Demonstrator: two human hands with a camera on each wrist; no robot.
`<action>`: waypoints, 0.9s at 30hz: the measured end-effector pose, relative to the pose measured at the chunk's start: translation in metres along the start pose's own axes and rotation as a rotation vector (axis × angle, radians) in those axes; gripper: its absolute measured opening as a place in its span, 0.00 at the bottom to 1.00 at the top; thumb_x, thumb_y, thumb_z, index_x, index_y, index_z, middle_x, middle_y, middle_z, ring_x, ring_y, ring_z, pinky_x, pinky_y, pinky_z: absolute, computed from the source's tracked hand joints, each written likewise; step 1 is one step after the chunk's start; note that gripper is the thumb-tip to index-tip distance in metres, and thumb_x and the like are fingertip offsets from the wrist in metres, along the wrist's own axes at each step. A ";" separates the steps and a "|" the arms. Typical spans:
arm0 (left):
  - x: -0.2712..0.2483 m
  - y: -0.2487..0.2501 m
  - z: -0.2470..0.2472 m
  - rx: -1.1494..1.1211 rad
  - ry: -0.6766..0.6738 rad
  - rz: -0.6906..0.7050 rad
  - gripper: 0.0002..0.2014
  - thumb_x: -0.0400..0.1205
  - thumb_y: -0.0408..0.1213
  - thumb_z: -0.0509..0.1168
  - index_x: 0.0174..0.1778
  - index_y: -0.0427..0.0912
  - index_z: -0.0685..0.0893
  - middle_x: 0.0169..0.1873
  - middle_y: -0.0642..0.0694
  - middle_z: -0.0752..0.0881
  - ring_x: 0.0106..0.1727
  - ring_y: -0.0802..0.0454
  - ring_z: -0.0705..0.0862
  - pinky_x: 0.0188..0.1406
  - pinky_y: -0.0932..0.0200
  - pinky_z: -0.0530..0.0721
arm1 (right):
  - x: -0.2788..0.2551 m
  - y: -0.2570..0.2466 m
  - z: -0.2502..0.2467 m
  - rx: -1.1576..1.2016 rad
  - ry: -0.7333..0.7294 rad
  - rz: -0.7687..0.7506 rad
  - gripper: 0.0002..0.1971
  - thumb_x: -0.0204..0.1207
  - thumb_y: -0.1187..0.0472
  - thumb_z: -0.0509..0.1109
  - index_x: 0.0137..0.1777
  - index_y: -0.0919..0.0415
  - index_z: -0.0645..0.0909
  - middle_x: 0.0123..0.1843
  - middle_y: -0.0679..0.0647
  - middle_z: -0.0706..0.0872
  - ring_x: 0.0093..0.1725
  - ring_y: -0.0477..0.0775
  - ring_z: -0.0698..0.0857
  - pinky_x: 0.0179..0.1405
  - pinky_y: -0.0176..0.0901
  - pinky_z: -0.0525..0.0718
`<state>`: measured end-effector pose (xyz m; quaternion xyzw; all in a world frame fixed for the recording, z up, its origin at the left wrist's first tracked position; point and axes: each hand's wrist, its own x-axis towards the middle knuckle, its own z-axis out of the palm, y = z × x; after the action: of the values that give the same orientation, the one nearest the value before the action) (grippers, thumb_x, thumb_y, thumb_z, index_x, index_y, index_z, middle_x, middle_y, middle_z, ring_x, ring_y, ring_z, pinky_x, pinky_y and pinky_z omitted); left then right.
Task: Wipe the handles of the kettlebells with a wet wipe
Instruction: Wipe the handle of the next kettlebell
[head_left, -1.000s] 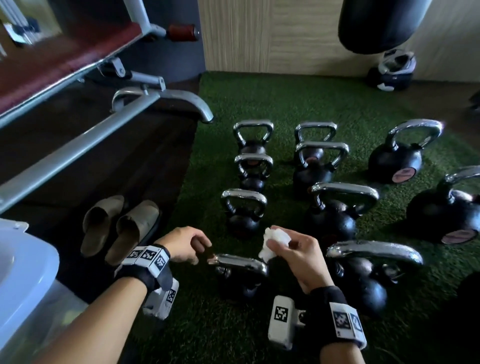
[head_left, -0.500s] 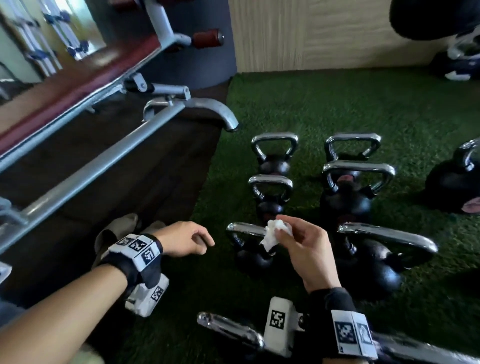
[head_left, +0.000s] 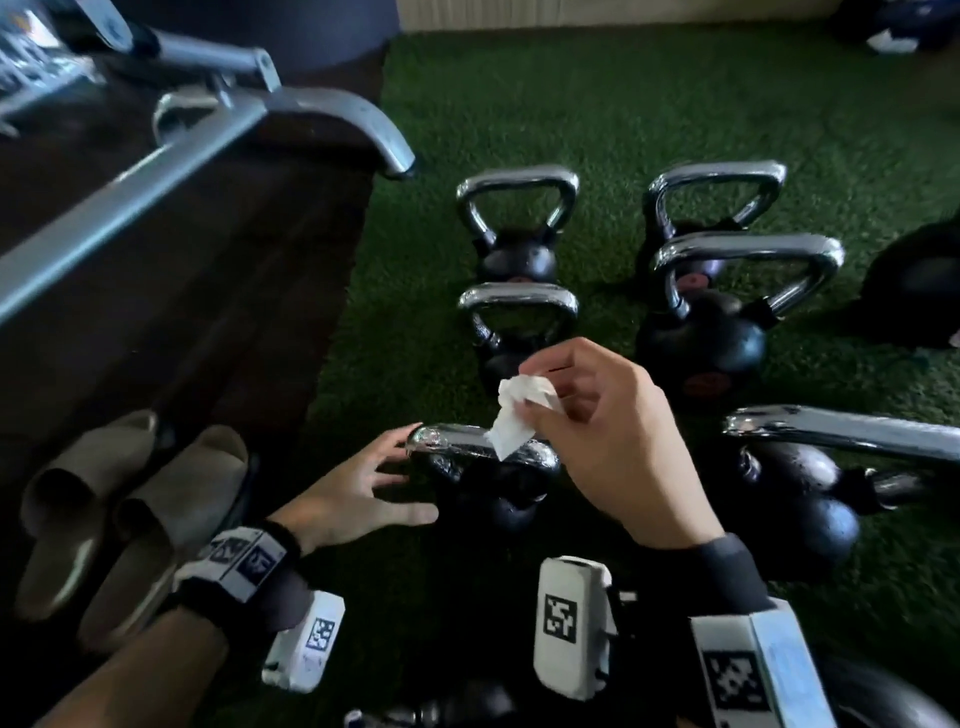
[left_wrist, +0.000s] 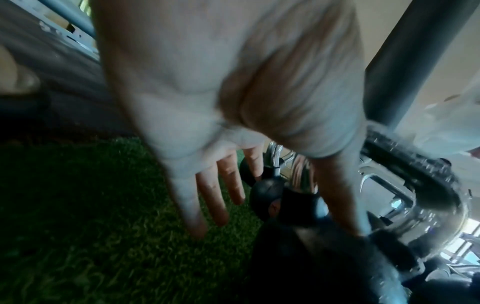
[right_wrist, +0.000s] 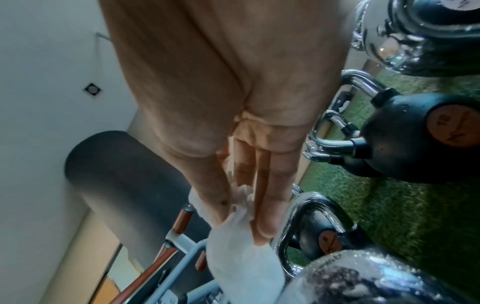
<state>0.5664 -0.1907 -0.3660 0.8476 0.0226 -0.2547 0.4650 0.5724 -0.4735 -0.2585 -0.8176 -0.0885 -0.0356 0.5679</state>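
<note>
The right hand (head_left: 613, 447) pinches a crumpled white wet wipe (head_left: 514, 415) between thumb and fingertips, and the wipe's lower corner hangs down onto the chrome handle (head_left: 478, 448) of the near kettlebell (head_left: 498, 499), which stands on the green turf (head_left: 623, 119). Half a second ago the wipe was held just above and beside that handle; now it touches it, close to the handle's right end. From the right wrist view the wipe (right_wrist: 244, 261) bunches out past the fingertips (right_wrist: 262, 230), the other fingers lying straight alongside.

The left hand (head_left: 353, 493) has changed most: it was loosely curled a little to the left of the kettlebell, and now its fingers are spread and straight, holding nothing, the fingertips reaching the left end of the handle. Whether they actually touch the chrome cannot be told. The left wrist view shows the open palm (left_wrist: 197, 144) over the turf, though blurred.

The camera has also dropped closer, so the far kettlebells (head_left: 517, 223) fill more of the view. A pair of tan slippers (head_left: 130, 499) lies on the dark floor to the left, near the grey bench frame (head_left: 182, 150).
</note>
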 end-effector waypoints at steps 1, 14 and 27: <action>0.007 -0.002 0.005 -0.004 -0.023 0.031 0.44 0.67 0.53 0.86 0.77 0.70 0.71 0.70 0.73 0.81 0.72 0.72 0.79 0.71 0.68 0.78 | -0.002 0.000 0.002 -0.031 -0.018 -0.016 0.08 0.74 0.61 0.81 0.49 0.48 0.88 0.43 0.44 0.93 0.44 0.41 0.92 0.46 0.41 0.90; 0.044 0.000 0.045 -0.193 -0.070 0.199 0.29 0.70 0.39 0.85 0.68 0.55 0.87 0.64 0.60 0.91 0.69 0.62 0.86 0.71 0.60 0.79 | -0.015 0.021 0.050 -0.500 0.036 -0.285 0.12 0.72 0.72 0.78 0.50 0.55 0.93 0.46 0.45 0.92 0.46 0.49 0.85 0.46 0.41 0.82; 0.035 -0.005 0.055 -0.302 0.008 0.261 0.28 0.72 0.34 0.83 0.67 0.54 0.84 0.61 0.63 0.91 0.65 0.66 0.87 0.62 0.74 0.81 | -0.032 0.043 0.029 -0.459 0.226 -0.186 0.17 0.72 0.75 0.77 0.54 0.53 0.94 0.50 0.41 0.93 0.51 0.42 0.90 0.52 0.35 0.86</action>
<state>0.5726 -0.2385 -0.4099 0.7650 -0.0478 -0.1823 0.6158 0.5480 -0.4645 -0.3139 -0.9041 -0.0888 -0.1978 0.3683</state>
